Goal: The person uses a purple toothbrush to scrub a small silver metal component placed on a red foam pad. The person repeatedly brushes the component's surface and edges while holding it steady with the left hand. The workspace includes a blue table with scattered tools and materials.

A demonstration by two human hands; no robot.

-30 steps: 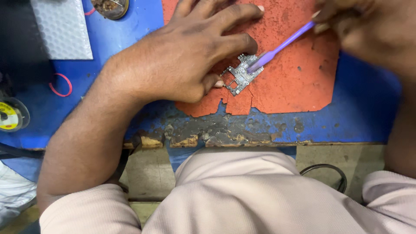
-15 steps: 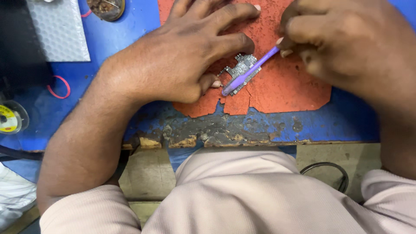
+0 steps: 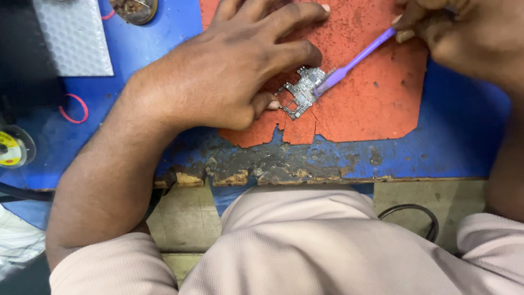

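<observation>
Circuit board (image 3: 302, 92) on mat (image 3: 371, 104), seemingly near its front edge.

Worn blue workbench (image 3: 447, 136) above tiled floor (image 3: 185, 218).

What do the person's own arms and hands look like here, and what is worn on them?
Both forearms are bare, with no gloves, rings or watch in view on the left hand or the right hand. Short pale pink ribbed sleeves cover the upper arms. The fingers show short nails.

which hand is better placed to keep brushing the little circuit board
Right. The right hand grips the purple brush, its head on the circuit board; the left hand pins the board.
</observation>
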